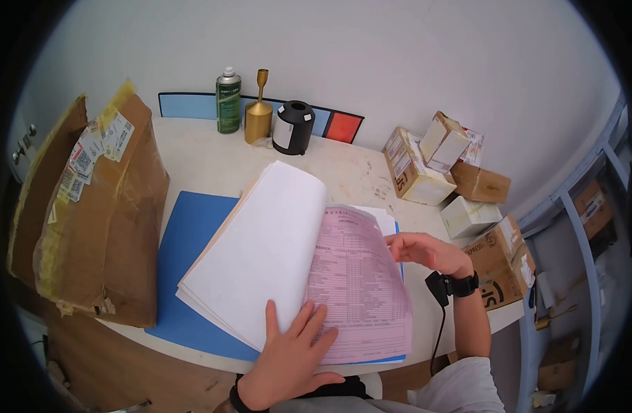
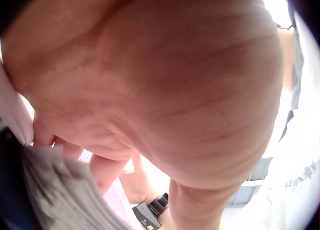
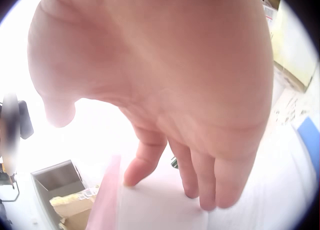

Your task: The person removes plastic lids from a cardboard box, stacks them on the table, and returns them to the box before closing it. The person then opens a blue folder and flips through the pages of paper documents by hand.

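A pink printed form point(image 1: 360, 289) lies on the right side of a stack of papers, and white sheets point(image 1: 257, 241) are turned over to its left. Beneath the stack is a blue folder point(image 1: 181, 282). My left hand point(image 1: 288, 361) rests with spread fingers across the white sheet's lower edge and the pink form. At the form's right edge is my right hand point(image 1: 426, 251), its fingertips partly hidden behind the paper. The right wrist view shows that hand's extended fingers point(image 3: 192, 175) over a white page, beside the pink form's raised edge point(image 3: 105, 195).
A large cardboard box point(image 1: 116, 234) stands at the left. Along the back are a green spray can point(image 1: 228, 103), a gold candle holder point(image 1: 258, 120) and a black cylindrical container point(image 1: 293, 127). Small boxes point(image 1: 416, 172) are piled at the right, beside a metal shelf point(image 1: 577, 234).
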A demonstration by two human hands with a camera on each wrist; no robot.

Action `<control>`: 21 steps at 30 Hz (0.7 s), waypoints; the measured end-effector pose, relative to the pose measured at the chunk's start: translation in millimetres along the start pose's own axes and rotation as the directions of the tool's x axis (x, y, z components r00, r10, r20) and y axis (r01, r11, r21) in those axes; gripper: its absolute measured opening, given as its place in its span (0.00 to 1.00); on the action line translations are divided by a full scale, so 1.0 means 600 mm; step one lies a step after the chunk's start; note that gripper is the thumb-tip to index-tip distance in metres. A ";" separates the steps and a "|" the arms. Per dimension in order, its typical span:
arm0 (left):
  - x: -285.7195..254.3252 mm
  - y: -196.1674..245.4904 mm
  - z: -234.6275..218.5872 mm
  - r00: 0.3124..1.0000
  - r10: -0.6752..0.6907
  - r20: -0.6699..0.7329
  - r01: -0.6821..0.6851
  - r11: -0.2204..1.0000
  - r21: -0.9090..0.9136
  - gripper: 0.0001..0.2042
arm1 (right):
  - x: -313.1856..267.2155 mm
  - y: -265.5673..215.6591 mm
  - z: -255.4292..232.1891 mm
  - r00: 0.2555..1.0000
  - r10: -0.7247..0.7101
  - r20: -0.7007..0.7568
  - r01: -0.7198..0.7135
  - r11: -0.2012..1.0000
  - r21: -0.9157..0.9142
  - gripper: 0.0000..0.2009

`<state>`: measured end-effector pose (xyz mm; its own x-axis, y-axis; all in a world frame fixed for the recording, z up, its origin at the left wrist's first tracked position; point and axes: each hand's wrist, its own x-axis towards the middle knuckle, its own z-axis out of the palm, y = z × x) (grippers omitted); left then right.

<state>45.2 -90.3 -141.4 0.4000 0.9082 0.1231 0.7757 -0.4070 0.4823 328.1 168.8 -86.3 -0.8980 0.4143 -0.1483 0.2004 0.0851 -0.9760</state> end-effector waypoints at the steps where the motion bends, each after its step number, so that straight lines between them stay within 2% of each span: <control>1: -0.014 0.001 0.000 1.000 0.004 -0.001 -0.004 1.000 -0.003 0.38 | -0.002 -0.018 0.025 0.992 0.073 0.103 -0.073 0.997 -0.007 0.46; 3: -0.047 0.006 -0.005 0.966 0.173 0.190 -0.120 0.958 -0.261 0.36 | -0.010 -0.008 0.045 0.950 0.159 0.270 -0.168 0.986 0.009 0.51; 4: -0.054 0.018 -0.022 0.965 0.173 0.198 -0.118 0.958 -0.260 0.36 | -0.007 -0.002 0.057 0.951 0.156 0.269 -0.166 0.986 0.016 0.51; 5: -0.058 0.034 -0.040 0.921 0.335 0.200 -0.206 0.853 -0.479 0.26 | 0.005 0.002 0.074 0.950 0.086 0.300 -0.111 0.991 0.068 0.51; 6: -0.056 0.046 -0.049 0.860 0.484 0.160 -0.266 0.693 -0.671 0.17 | 0.021 0.001 0.090 0.945 0.013 0.327 -0.055 0.991 0.119 0.51; 7: -0.053 0.053 -0.043 0.859 0.484 0.166 -0.263 0.697 -0.667 0.17 | 0.033 -0.018 0.116 0.946 -0.013 0.323 -0.009 0.998 0.066 0.49; 8: -0.051 0.059 -0.029 0.831 0.535 0.155 -0.286 0.648 -0.706 0.17 | 0.049 -0.035 0.143 0.948 -0.038 0.316 0.037 0.999 0.010 0.47; 9: -0.045 0.066 -0.017 0.798 0.586 0.141 -0.306 0.595 -0.743 0.18 | 0.071 -0.030 0.169 0.939 -0.149 0.309 0.203 0.967 -0.151 0.44; 10: -0.038 0.072 -0.008 0.793 0.591 0.149 -0.306 0.597 -0.741 0.18 | 0.090 -0.023 0.196 0.914 -0.255 0.317 0.353 0.884 -0.307 0.42; 11: -0.031 0.078 0.001 0.852 0.524 0.015 -0.406 0.678 -0.613 0.18 | 0.102 -0.022 0.219 0.914 -0.262 0.309 0.356 0.883 -0.307 0.42; 12: -0.026 0.084 0.005 0.875 0.465 -0.134 -0.471 0.753 -0.460 0.19 | 0.112 -0.026 0.242 0.911 -0.276 0.308 0.397 0.792 -0.464 0.40; 13: -0.016 0.090 -0.008 0.896 0.401 -0.189 -0.438 0.866 -0.241 0.19 | 0.118 -0.027 0.258 0.905 -0.290 0.310 0.423 0.674 -0.605 0.38; 14: -0.014 0.079 0.002 0.897 0.403 -0.184 -0.438 0.867 -0.236 0.19 | 0.123 -0.023 0.267 0.904 -0.297 0.308 0.427 0.673 -0.604 0.38; 15: -0.009 0.057 0.021 0.963 0.267 -0.029 -0.268 0.951 -0.154 0.26 | 0.128 -0.017 0.272 0.918 -0.254 0.303 0.395 0.629 -0.669 0.34; 16: -0.006 0.044 0.023 0.989 0.102 0.109 -0.098 0.994 -0.043 0.34 | 0.132 -0.010 0.272 0.932 -0.211 0.295 0.363 0.579 -0.730 0.29; 17: -0.008 0.036 0.022 0.989 0.099 0.109 -0.096 0.995 -0.037 0.34 | 0.133 -0.005 0.267 0.930 -0.217 0.297 0.368 0.577 -0.729 0.29; 19: 0.003 0.023 0.000 0.999 -0.046 -0.026 0.052 0.953 0.298 0.37 | 0.129 0.009 0.242 0.918 -0.367 0.149 0.344 0.552 -0.759 0.27; 20: 0.004 0.018 -0.005 0.999 -0.044 -0.026 0.050 0.952 0.301 0.37 | 0.126 0.015 0.222 0.917 -0.370 0.148 0.345 0.550 -0.760 0.27; 21: 0.004 0.012 -0.009 0.997 -0.067 -0.046 0.076 0.967 0.243 0.38 | 0.122 0.023 0.197 0.938 -0.343 0.041 0.224 0.515 -0.828 0.30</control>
<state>49.3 -90.5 -133.2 0.3241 0.9370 0.1306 0.8993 -0.3480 0.2650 219.1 93.3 -129.4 -0.9274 0.3227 0.1894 0.2261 0.8866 -0.4036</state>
